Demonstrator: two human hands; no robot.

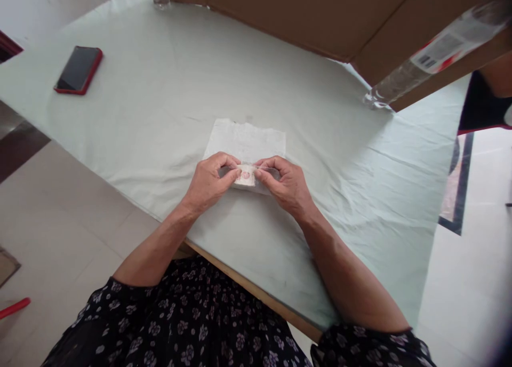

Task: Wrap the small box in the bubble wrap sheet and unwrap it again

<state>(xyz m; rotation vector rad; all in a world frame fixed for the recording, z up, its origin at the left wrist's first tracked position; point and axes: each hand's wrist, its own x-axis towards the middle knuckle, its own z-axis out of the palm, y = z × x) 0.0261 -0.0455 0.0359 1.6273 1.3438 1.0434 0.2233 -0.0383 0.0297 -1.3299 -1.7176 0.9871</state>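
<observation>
A thin white sheet (248, 137), like gauze or tissue paper, lies on the cloth-covered table in front of me. At its near edge is a small off-white piece (247, 176) with a pinkish mark. My left hand (212, 179) pinches the left end of this piece between thumb and forefinger. From the other side, my right hand (286, 183) pinches its right end the same way. The two thumbs are close together, with the pink mark showing between them. Fingers partly hide the sheet's near edge, and I cannot tell whether the small piece is joined to the sheet.
A pale green cloth (160, 89) covers the table, wrinkled at the right. A phone in a red case (79, 70) lies at the far left. A large cardboard box (272, 15) with clear tape stands at the back. Part of another person's arm (498, 73) shows at the right edge.
</observation>
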